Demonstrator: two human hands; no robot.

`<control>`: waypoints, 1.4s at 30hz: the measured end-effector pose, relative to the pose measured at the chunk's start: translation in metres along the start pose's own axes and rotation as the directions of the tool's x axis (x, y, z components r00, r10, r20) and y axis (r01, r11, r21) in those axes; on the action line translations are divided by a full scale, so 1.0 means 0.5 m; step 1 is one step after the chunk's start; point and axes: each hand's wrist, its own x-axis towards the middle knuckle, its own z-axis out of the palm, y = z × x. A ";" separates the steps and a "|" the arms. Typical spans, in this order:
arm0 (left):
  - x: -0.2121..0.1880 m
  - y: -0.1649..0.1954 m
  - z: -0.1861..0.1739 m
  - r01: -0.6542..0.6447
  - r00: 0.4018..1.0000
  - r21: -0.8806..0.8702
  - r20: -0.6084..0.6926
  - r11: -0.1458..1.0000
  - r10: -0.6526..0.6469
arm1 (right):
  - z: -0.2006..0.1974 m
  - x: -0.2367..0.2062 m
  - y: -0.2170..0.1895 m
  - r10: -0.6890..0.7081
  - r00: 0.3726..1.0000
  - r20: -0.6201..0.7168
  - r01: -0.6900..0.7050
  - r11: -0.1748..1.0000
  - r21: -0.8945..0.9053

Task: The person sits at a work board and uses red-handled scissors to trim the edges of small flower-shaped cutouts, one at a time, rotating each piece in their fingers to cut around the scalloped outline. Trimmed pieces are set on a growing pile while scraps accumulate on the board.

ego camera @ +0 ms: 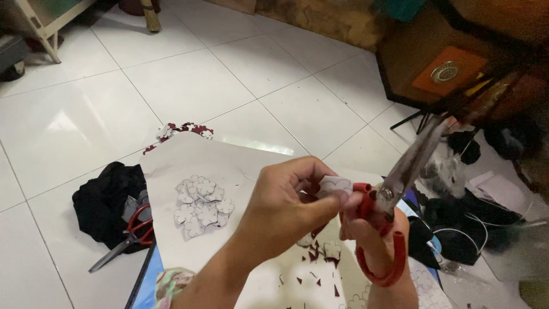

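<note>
Head view. The left hand (286,206) pinches a small white flower-shaped paper cutout (335,185) between thumb and fingertips, its grip pressed together on the piece's near edge. The right hand (374,240) is closed through the loops of the red-handled scissors (394,189); the blades stand open, pointing up and away from the grip, with the cutout just beside the pivot. Judged by its look, the cutout is very light, thin and limp, easily creased or torn at its petals; a pinch at the edge away from the blades suits it. The scissors are stiff and heavier, and are held by the handle loops.

No container is in view. Below both grips lies a large white paper sheet (240,166) on the tiled floor (86,114), carrying a loose heap of finished flower cutouts (203,206) to the left of the left grip and dark red paper scraps (314,254) directly beneath. A second pair of red-handled scissors (128,237) rests on a black cloth (106,197), farther left.
</note>
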 end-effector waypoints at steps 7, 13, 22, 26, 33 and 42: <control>0.008 -0.012 -0.028 -0.135 0.982 -0.125 -0.150 0.983 0.116 | -0.016 0.026 -0.043 0.181 0.983 0.024 -0.162 0.928 -0.336; 0.006 -0.010 -0.048 -0.244 0.949 -0.150 -0.238 0.958 0.205 | -0.023 0.042 -0.042 0.276 0.957 0.087 -0.210 0.870 -0.446; 0.006 0.000 -0.055 -0.284 0.928 -0.172 -0.298 0.943 0.225 | 0.020 0.041 -0.057 0.431 0.900 0.057 -0.360 0.812 -0.459; 0.007 0.003 -0.057 -0.285 0.931 -0.167 -0.283 0.944 0.231 | 0.026 0.042 -0.063 0.301 0.942 0.148 -0.190 0.842 -0.505; 0.000 0.014 -0.057 -0.167 0.945 -0.105 -0.299 0.980 0.129 | 0.007 0.047 -0.047 0.299 0.945 0.133 -0.171 0.798 -0.578; -0.002 0.016 -0.057 -0.185 0.950 -0.123 -0.275 0.975 0.146 | -0.015 0.046 -0.024 0.248 0.957 0.147 -0.126 0.819 -0.560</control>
